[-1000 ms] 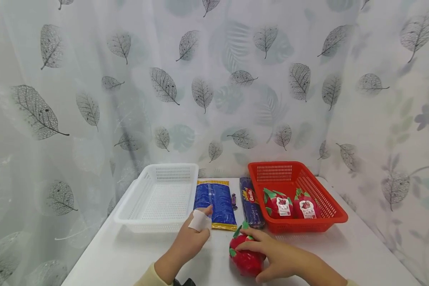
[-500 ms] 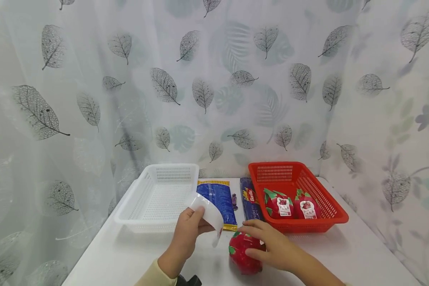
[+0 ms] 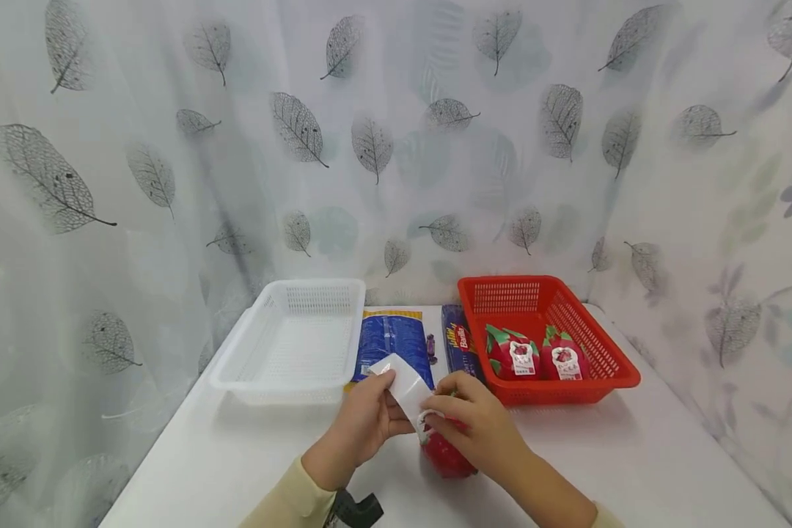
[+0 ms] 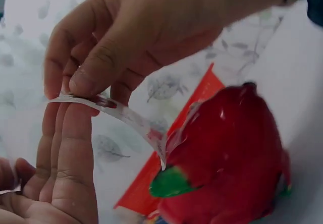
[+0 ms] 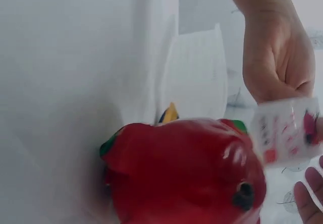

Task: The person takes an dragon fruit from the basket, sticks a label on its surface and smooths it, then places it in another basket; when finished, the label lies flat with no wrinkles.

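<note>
My left hand (image 3: 359,429) pinches a white sticker strip (image 3: 401,383) between thumb and fingers, held up above the table. At the strip's lower right end, the thumb and fingertips of my right hand (image 3: 482,425) pinch the edge of a printed sticker (image 5: 282,130). In the left wrist view the strip bows between the hands, with the left fingers (image 4: 75,148) lying straight beneath it. A red dragon fruit (image 3: 449,458) with green leaf tips stands on the table just under my right hand, which partly hides it.
A white basket (image 3: 284,383) stands at the left. The red basket (image 3: 554,396) at the right holds two labelled dragon fruits (image 3: 511,352). Between them lie a blue packet (image 3: 392,341), a small purple-wrapped piece (image 3: 430,346) and a blue spaghetti pack (image 3: 458,345).
The left hand has turned and raised the sticker strip into view. My right hand has let go of the dragon fruit and moved left to the strip. The head view has tilted down slightly.
</note>
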{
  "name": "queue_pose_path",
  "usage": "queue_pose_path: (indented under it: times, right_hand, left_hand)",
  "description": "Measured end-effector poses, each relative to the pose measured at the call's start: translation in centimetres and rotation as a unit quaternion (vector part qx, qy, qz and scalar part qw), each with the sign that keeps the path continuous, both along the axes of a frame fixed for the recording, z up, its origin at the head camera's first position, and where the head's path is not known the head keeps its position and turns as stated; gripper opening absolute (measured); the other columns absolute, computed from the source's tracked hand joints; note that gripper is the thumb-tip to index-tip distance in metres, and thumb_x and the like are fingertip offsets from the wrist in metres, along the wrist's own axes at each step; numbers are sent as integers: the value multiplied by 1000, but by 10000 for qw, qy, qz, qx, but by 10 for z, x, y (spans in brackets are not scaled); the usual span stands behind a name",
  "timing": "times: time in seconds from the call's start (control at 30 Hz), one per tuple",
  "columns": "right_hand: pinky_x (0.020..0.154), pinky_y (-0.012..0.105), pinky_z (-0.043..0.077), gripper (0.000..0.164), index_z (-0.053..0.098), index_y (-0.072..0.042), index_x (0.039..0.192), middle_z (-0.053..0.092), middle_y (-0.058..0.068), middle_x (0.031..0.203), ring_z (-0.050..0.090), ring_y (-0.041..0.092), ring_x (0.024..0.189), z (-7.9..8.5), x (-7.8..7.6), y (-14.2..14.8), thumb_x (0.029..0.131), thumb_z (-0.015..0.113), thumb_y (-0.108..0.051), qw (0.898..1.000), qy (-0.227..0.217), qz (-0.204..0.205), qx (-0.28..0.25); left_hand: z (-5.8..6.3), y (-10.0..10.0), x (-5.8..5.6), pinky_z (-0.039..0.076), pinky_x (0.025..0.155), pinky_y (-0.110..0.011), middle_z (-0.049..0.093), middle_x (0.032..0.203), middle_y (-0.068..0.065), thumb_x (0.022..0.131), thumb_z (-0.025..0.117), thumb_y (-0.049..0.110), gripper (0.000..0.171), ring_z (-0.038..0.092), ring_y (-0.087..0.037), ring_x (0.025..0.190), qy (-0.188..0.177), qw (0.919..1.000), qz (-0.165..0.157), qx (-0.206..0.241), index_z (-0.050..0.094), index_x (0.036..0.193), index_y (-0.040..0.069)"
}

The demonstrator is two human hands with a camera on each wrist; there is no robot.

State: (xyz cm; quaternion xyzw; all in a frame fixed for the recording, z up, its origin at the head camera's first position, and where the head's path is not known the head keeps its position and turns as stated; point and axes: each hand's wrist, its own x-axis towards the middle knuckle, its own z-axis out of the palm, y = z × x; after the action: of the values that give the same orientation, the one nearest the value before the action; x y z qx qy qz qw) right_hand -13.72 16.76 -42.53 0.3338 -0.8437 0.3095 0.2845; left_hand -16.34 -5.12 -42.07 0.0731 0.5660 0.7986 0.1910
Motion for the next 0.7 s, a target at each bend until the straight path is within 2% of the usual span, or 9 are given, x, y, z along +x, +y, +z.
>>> queue_pose_path:
  times: [0.1,0.2,0.4,0.5,0.6,0.63,0.7]
  right_hand:
    - [82,31,67,37,83,-33,109,67,-4,110,64,10,103,1,-2,0,78,96,-17,9994,266,76,196]
    - [83,33,67,37,83,-33,108,68,-3,111,64,11,106,1,0,0,78,96,-18,9993,121,142,338]
    - [84,31,67,33,82,-34,103,67,-8,109,62,7,105,2,-3,-12,78,96,-17,9979,26,416,501]
    - [81,30,66,39,81,-32,104,68,-7,106,63,9,103,3,-3,-9,74,98,-14,9958,479,531,566]
    - [77,32,66,49,80,-30,103,69,-6,102,65,11,100,4,-2,-2,64,101,-8,9908,1092,572,555]
    - [76,33,66,51,79,-30,103,69,-6,102,65,12,99,5,-1,0,63,101,-7,9890,1245,579,552]
    - [77,35,67,53,77,-29,104,69,-6,104,66,13,100,5,-2,1,62,101,-6,9869,1371,636,562]
  left_hand:
    - [-3,-2,-3,62,97,-50,73,134,-21,116,35,41,56,77,-30,113,-337,9992,-179,97,43,153,0]
    - [-8,-3,-1,63,95,-48,74,133,-21,116,37,40,56,78,-31,112,-504,9984,-243,107,41,154,0]
    - [-7,-17,5,66,86,-46,75,126,-24,116,38,41,56,80,-33,104,-321,9990,188,-260,38,154,-1]
    - [-8,-15,5,66,89,-45,74,132,-23,116,39,40,54,79,-31,107,-562,9982,178,76,41,154,1]
    - [-9,-7,3,63,97,-45,69,141,-21,116,40,39,53,76,-29,115,-941,9938,-66,585,45,156,4]
    - [-9,-5,3,61,100,-46,67,144,-21,116,40,39,54,74,-30,119,-1001,9926,-147,667,44,157,4]
    - [-9,-5,2,58,103,-49,66,145,-21,116,38,38,54,73,-32,123,-1022,9926,-99,647,44,156,3]
